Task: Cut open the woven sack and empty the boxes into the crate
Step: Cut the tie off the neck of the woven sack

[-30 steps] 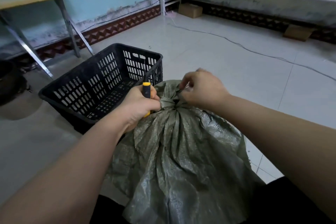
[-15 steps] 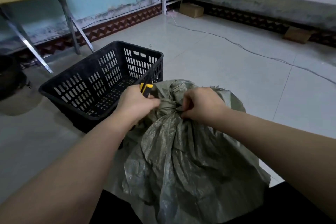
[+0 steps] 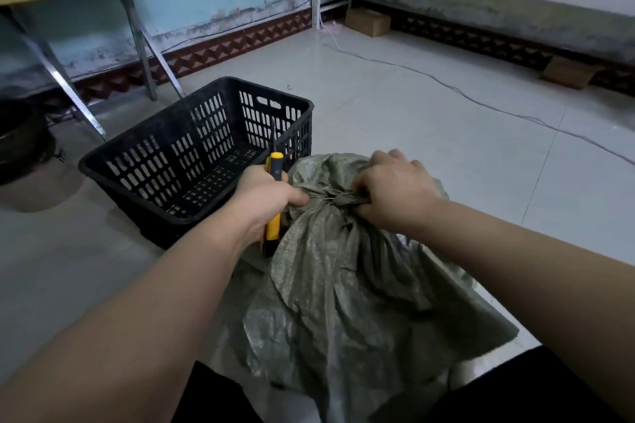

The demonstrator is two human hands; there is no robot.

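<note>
Gripping the knife [image 3: 275, 164] upright, left fingers [image 3: 292, 197] curl; right fingers [image 3: 365, 183] clutch the sack [image 3: 343, 285] neck.

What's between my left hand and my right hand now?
In the head view, only the woven sack: its tied neck spans from the left hand, which holds a utility knife, to the right hand gripping the neck.

Two bare forearms, left forearm [image 3: 154, 302] and right forearm [image 3: 515, 251], uncovered up to frame edge. Bare left hand [image 3: 266, 197], bare right hand [image 3: 395, 194]. Black fabric garment [image 3: 536, 388] over both legs, bottom edge.
</note>
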